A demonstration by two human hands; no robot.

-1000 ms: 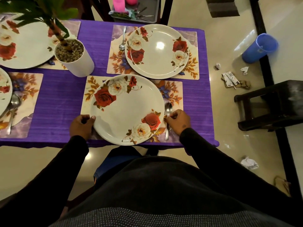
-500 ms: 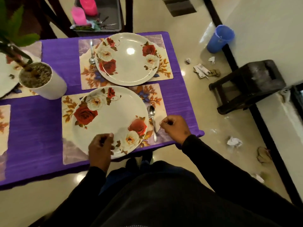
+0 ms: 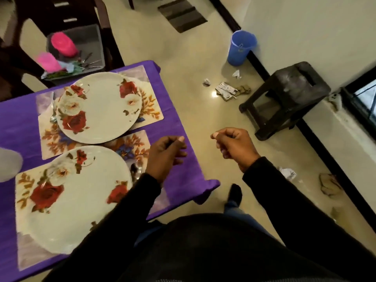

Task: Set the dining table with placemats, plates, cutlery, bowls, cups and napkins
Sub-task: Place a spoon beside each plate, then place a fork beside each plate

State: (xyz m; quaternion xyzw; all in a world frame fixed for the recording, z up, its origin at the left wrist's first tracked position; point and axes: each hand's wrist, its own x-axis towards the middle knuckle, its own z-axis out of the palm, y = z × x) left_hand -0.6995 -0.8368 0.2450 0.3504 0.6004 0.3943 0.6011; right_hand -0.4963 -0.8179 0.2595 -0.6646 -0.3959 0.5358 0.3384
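Both hands empty, fingers loosely curled: left hand (image 3: pixel 164 154) over table edge, right hand (image 3: pixel 234 146) over floor.

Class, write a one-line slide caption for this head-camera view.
Both hands, left and right, hang loosely curled and empty beside two floral plates on placemats.

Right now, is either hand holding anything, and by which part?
Nothing is held. The left hand hangs loosely curled over the table's purple cloth, and the right hand is loosely curled over the floor; no object shows in either.
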